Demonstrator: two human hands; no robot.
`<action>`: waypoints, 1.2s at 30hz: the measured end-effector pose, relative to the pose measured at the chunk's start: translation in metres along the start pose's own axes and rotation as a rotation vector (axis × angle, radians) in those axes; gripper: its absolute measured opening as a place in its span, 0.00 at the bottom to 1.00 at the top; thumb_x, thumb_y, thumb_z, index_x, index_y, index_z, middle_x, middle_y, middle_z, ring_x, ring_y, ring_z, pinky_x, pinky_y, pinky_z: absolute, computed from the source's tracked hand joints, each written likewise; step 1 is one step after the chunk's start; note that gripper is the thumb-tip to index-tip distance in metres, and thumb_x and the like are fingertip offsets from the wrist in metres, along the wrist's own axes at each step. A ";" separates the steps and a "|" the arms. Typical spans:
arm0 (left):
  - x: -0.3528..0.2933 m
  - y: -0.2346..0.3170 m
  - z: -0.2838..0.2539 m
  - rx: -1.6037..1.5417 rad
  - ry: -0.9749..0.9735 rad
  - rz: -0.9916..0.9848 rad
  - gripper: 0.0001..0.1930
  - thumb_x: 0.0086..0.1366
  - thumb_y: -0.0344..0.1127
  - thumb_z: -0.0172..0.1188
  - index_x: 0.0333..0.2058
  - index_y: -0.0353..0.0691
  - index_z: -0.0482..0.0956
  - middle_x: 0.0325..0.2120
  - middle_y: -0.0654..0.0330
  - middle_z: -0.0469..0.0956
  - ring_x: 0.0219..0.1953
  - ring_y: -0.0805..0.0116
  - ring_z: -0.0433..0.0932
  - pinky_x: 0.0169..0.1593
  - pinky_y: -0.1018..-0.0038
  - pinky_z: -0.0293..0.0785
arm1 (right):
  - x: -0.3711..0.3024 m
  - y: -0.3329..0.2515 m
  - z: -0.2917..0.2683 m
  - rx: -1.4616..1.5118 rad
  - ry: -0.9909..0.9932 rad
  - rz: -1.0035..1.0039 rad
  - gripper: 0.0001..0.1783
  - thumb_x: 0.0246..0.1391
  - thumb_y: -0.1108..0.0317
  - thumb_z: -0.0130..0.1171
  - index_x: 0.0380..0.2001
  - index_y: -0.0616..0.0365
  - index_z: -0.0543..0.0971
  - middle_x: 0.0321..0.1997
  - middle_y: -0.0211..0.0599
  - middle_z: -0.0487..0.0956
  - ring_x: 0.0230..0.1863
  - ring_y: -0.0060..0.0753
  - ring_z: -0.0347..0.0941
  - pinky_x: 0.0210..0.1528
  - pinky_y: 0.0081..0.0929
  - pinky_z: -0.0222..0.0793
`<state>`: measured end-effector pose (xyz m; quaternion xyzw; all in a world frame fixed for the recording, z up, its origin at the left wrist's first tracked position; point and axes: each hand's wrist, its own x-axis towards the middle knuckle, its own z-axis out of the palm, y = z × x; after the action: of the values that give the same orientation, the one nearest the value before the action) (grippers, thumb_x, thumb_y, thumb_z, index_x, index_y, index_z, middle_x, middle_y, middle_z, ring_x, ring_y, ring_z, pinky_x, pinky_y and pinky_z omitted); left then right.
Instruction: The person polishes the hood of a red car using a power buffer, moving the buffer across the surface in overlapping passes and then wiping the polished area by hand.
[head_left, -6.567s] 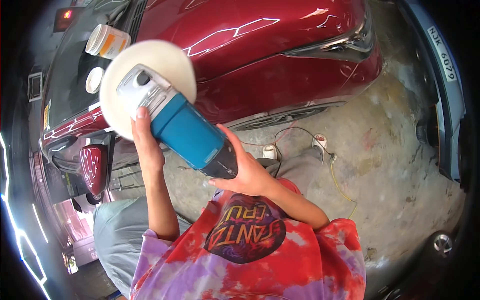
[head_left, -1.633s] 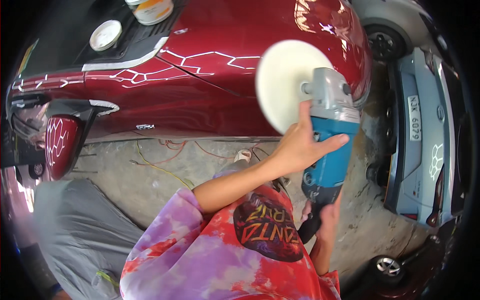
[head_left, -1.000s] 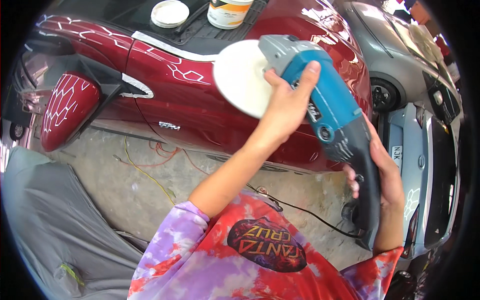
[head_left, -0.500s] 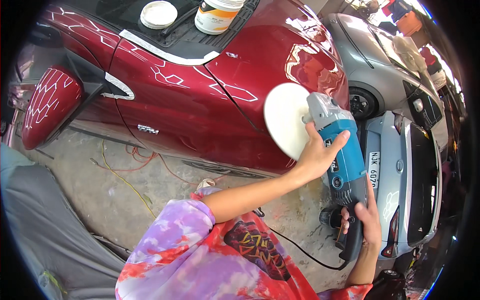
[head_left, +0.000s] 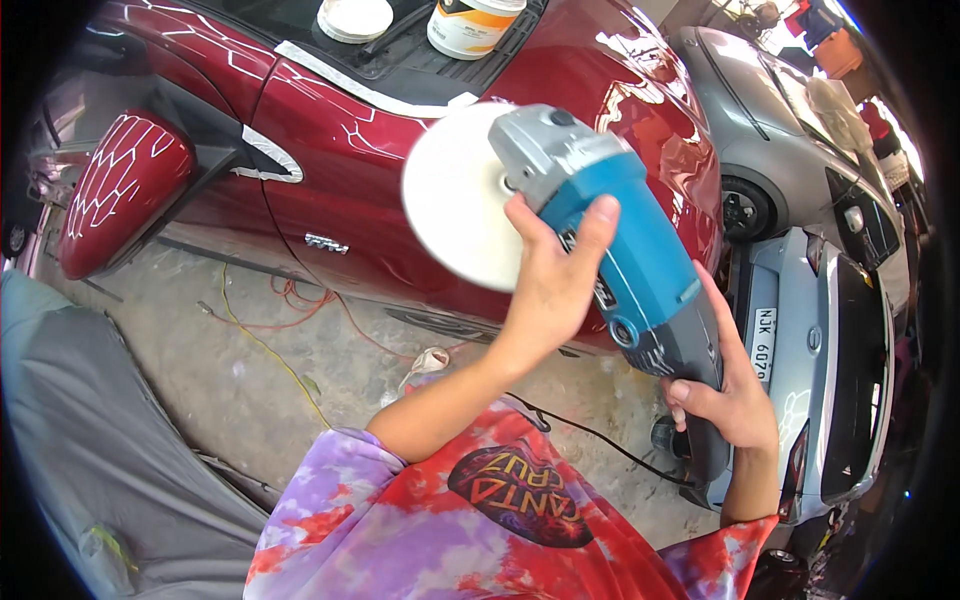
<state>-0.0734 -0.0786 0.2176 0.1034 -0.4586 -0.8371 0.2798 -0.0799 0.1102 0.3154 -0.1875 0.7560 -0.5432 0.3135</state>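
Note:
Both my hands hold a blue, grey and black polisher [head_left: 625, 225] over the dark red car. Close to its grey metal head, my left hand [head_left: 550, 275] is closed, thumb and a finger lying along the side of the body. My right hand [head_left: 735, 395] wraps around the black rear handle. A round white polishing pad [head_left: 455, 200] is mounted on the head and overlaps the red car's fender [head_left: 375, 220]; whether it touches the paint, I cannot tell. Black cord [head_left: 600, 440] trails below the handle.
A white tub [head_left: 475, 25] and a round white lid [head_left: 354, 18] sit by the windshield, above masking tape [head_left: 360, 90]. The red side mirror [head_left: 125, 195] juts out at left. Silver [head_left: 740, 110] and light blue [head_left: 790, 290] cars stand at right. Cords [head_left: 270, 350] lie on the floor.
My hands have carried the polisher left and up in the picture, so it looks larger. Its pad has moved left across the fender. The surroundings have shifted slightly right.

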 end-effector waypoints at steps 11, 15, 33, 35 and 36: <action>-0.071 -0.126 0.076 0.143 -0.363 -0.155 0.46 0.63 0.56 0.61 0.59 0.28 0.41 0.50 0.31 0.69 0.51 0.44 0.77 0.54 0.61 0.73 | -0.112 0.138 -0.029 0.383 0.376 0.106 0.57 0.44 0.81 0.58 0.73 0.43 0.39 0.31 0.43 0.74 0.21 0.29 0.70 0.20 0.25 0.71; -0.074 -0.150 0.089 0.331 -0.533 -0.286 0.49 0.60 0.59 0.62 0.60 0.28 0.42 0.45 0.32 0.74 0.46 0.43 0.80 0.52 0.61 0.75 | -0.122 0.182 -0.016 0.532 0.537 0.074 0.56 0.47 0.83 0.56 0.73 0.41 0.39 0.26 0.40 0.73 0.20 0.29 0.70 0.21 0.25 0.70; -0.052 -0.020 -0.158 0.547 0.133 0.147 0.45 0.66 0.57 0.53 0.67 0.28 0.47 0.63 0.46 0.59 0.63 0.59 0.60 0.67 0.65 0.52 | 0.017 0.160 0.102 0.151 -0.123 -0.410 0.54 0.50 0.67 0.64 0.73 0.55 0.42 0.62 0.53 0.69 0.61 0.47 0.69 0.63 0.32 0.61; -0.056 -0.020 -0.179 0.581 0.140 0.138 0.46 0.65 0.62 0.51 0.66 0.29 0.50 0.62 0.49 0.60 0.63 0.58 0.61 0.67 0.66 0.53 | 0.027 0.171 0.108 0.190 -0.272 -0.411 0.50 0.55 0.64 0.58 0.73 0.53 0.41 0.58 0.53 0.73 0.58 0.52 0.72 0.62 0.35 0.63; -0.059 -0.021 -0.182 0.586 0.120 0.135 0.45 0.64 0.62 0.51 0.66 0.29 0.52 0.62 0.50 0.61 0.63 0.58 0.61 0.66 0.66 0.53 | 0.026 0.175 0.106 0.205 -0.291 -0.386 0.48 0.56 0.63 0.55 0.73 0.54 0.42 0.60 0.54 0.71 0.60 0.52 0.70 0.63 0.35 0.61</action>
<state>0.0458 -0.1656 0.0939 0.1983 -0.6688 -0.6412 0.3198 -0.0169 0.0787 0.1214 -0.3718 0.5940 -0.6340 0.3271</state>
